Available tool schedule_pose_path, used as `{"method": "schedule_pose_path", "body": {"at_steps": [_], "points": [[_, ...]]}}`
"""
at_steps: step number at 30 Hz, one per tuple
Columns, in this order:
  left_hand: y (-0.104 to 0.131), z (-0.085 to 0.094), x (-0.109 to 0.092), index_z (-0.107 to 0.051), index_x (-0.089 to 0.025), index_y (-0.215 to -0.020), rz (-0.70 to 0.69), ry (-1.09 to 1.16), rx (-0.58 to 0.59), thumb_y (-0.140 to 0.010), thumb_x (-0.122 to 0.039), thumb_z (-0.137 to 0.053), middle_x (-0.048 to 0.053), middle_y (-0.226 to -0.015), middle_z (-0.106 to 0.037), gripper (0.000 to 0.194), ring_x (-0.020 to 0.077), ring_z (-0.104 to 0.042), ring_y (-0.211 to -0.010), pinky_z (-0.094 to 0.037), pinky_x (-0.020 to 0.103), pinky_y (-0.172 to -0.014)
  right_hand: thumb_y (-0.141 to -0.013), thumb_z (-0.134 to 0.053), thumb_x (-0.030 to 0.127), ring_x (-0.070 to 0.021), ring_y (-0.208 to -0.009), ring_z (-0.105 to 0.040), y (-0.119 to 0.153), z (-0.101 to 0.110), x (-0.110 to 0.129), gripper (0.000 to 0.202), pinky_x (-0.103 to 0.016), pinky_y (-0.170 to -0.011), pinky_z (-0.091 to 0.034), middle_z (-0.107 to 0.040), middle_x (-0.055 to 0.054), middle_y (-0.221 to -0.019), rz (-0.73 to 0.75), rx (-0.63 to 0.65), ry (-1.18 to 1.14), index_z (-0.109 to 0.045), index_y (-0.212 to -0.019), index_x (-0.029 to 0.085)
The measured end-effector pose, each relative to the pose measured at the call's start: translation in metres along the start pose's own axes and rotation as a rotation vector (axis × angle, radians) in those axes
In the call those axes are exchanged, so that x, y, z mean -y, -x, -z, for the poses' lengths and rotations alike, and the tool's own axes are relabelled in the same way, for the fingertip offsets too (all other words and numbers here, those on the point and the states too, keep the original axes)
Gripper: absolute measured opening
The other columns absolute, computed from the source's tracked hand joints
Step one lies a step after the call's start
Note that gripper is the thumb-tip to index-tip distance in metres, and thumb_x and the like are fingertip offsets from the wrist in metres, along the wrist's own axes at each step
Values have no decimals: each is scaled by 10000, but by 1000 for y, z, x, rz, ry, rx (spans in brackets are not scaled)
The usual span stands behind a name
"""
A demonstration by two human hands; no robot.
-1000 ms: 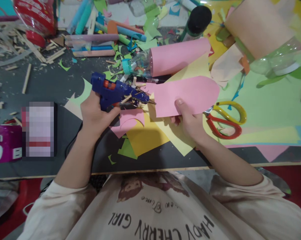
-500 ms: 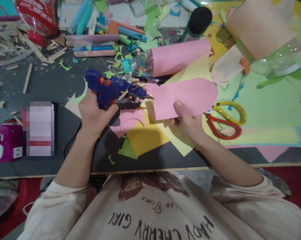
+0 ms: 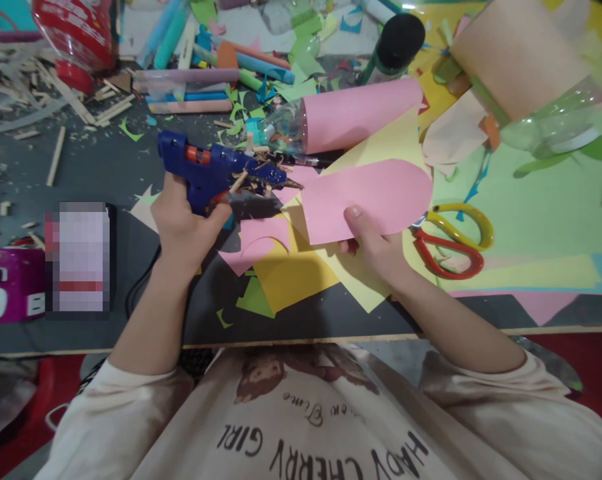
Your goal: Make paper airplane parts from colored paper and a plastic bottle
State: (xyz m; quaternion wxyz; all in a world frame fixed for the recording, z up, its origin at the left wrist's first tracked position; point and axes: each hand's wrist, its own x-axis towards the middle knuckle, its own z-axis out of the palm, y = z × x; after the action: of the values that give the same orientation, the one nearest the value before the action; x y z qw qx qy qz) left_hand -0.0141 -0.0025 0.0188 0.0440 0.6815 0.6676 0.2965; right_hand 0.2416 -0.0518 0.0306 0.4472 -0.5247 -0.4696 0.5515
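Observation:
My left hand [image 3: 188,217] is wrapped round the handle of a blue glue gun [image 3: 215,167], its nozzle pointing right, with bits of wood stuck along the barrel. The nozzle tip is close to the left edge of a pink paper piece [image 3: 391,193] with a rounded right end; whether they touch I cannot tell. My right hand [image 3: 373,243] pinches the lower edge of this paper, thumb on top and fingers mostly hidden beneath. Scissors [image 3: 455,253] with yellow and red handles lie just right of it. Beyond is a clear bottle [image 3: 285,127] wrapped in pink paper [image 3: 361,113].
A phone [image 3: 81,257] and a purple box [image 3: 11,283] lie on the left. Markers [image 3: 191,77], a red-labelled bottle [image 3: 78,40] and wood scraps are at the back left. A black-capped bottle [image 3: 398,43] stands behind; green sheets [image 3: 545,200] lie right.
The glue gun and my left hand have shifted slightly left. The pink paper has moved a little left and down in my right hand.

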Motion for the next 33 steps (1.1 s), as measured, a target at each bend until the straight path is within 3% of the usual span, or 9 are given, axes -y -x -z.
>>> {"method": "schedule_pose_path", "body": {"at_steps": [12,22,25,30,33], "points": [[-1,3,-5,-553,-130,-1042,41,-8,-16,-579,-263,-587,41,-936,-656,483,182,-622,-806,-481,296,-771,-867,-602,476,-92,-406,-458,0,1,-3,428,-245,-417,-394,-507,24,-437,13,2,-17,-550,-530,218],[-4,6,-14,-564,-97,-1071,132,-43,11,-551,-232,-587,42,-911,-657,538,197,-636,-786,-497,318,-773,-859,-612,497,-93,-406,-453,0,1,-3,442,-250,-421,-401,-502,23,-436,-1,8,-21,-541,-523,218],[-9,6,-10,-518,-117,-1100,163,-33,-28,-554,-215,-632,26,-927,-622,566,204,-627,-855,-494,351,-855,-844,-622,512,-94,-411,-450,-1,1,-1,448,-249,-417,-398,-498,24,-434,-5,2,-5,-535,-516,219],[-26,12,4,-407,-176,-954,268,-12,-205,-498,-62,-672,0,-937,-538,540,206,-555,-1021,-451,371,-974,-848,-613,513,-90,-412,-444,0,0,1,446,-247,-416,-404,-501,26,-433,-3,-2,-18,-534,-520,221],[-34,16,16,-363,-202,-916,345,-65,-180,-566,-13,-639,20,-985,-545,484,214,-555,-1042,-424,375,-993,-856,-611,498,-84,-389,-434,-1,0,-2,414,-237,-383,-373,-491,39,-432,-2,-47,-67,-538,-558,220]]}}
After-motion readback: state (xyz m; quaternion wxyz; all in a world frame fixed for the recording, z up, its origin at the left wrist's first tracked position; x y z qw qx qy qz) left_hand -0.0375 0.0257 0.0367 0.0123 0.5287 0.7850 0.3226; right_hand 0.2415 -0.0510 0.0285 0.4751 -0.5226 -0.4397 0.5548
